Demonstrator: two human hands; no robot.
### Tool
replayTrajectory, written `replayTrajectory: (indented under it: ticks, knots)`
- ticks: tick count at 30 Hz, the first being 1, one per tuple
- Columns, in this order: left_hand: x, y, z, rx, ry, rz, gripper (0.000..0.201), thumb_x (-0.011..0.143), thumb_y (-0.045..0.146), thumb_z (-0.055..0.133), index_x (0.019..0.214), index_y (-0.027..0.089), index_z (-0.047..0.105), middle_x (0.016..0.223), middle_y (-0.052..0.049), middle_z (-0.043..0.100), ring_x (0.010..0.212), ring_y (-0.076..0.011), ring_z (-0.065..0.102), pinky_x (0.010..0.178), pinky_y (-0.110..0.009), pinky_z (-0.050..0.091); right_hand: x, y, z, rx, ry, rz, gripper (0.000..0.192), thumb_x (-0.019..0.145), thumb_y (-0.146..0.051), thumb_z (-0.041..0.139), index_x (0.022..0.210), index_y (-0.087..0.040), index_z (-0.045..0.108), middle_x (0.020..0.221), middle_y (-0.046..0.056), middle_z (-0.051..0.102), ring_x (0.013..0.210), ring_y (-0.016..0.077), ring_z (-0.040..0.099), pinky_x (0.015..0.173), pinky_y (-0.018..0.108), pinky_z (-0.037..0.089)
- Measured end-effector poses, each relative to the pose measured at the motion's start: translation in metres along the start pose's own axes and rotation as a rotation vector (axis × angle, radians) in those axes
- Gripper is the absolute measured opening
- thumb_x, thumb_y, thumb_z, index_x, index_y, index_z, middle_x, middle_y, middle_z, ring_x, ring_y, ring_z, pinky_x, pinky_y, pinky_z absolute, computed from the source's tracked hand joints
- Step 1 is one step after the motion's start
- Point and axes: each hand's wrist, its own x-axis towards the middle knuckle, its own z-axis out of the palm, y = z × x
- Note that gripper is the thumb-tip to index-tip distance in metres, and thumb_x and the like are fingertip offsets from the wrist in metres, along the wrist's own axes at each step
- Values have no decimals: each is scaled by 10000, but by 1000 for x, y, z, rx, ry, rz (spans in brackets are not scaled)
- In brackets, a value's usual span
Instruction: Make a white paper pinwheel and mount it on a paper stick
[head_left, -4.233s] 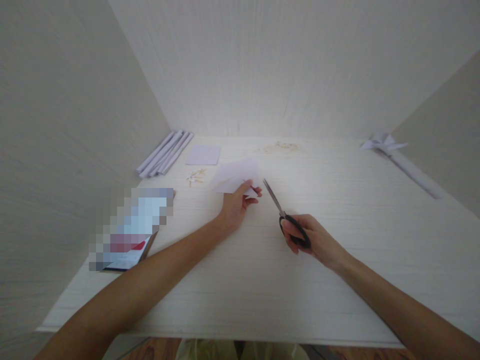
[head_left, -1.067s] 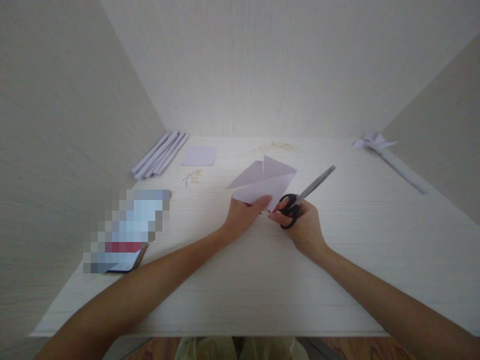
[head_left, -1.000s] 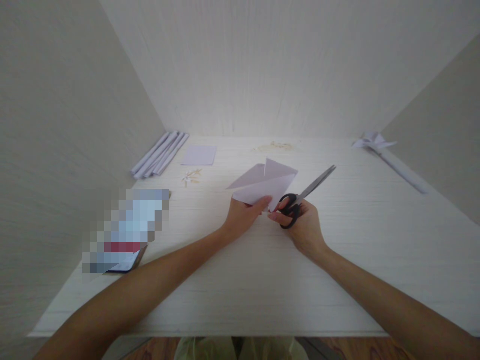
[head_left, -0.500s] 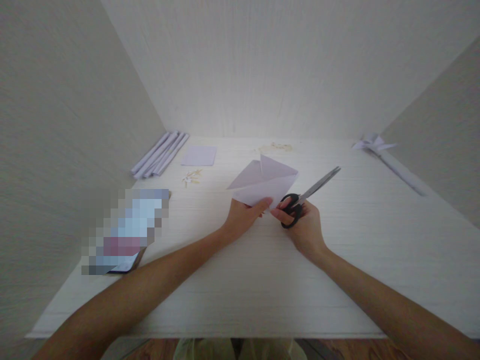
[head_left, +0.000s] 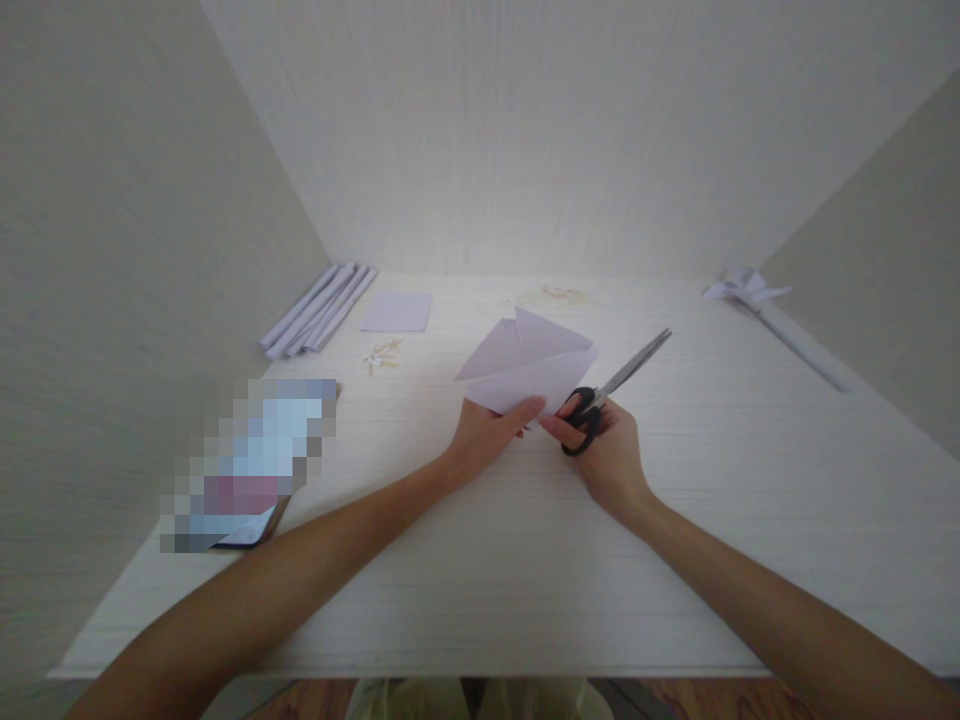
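A pale sheet of paper (head_left: 532, 372), slit into pointed flaps, is pinched in my left hand (head_left: 491, 425) with the thumb on top of its near edge. My right hand (head_left: 611, 450) has its fingers through the black handles of a pair of scissors (head_left: 634, 362). The blades point away to the upper right, off the paper, and look nearly closed. My right thumb and fingertips are at the paper's near right corner; whether they grip it I cannot tell. The left fingers below the paper are mostly hidden.
At the far left lie several rolled paper tubes (head_left: 319, 312), a square of paper (head_left: 397, 312) and a small pile of thin bits (head_left: 382, 355). A phone (head_left: 259, 460), its screen blurred, is by my left forearm. A paper pinwheel on a stick (head_left: 795, 345) lies far right; walls enclose the table (head_left: 480, 580).
The scissors have tilted slightly, their tips shifting a little to the left. The paper's flaps have moved very slightly. Both hands stay almost where they were.
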Motion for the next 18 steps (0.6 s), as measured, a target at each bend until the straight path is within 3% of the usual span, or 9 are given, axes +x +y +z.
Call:
replayTrajectory:
  ticks: [9,18]
  knots:
    - [0,-1,-1,8,-16,-7,217,611,348,626,612,142,559,535,5,571,422,-75,483,380,-187,411,0,3,0,29,6,-2,266,504,-224,741,597,-174,496,513,-63,484,451,56,382,410,188,282]
    - [1,-2,2,3,-47,-100,135,626,278,604,643,152,558,577,10,575,439,-68,482,393,-180,408,1,2,0,40,-18,26,276,500,-231,737,610,-165,493,512,-71,457,446,44,372,404,174,278]
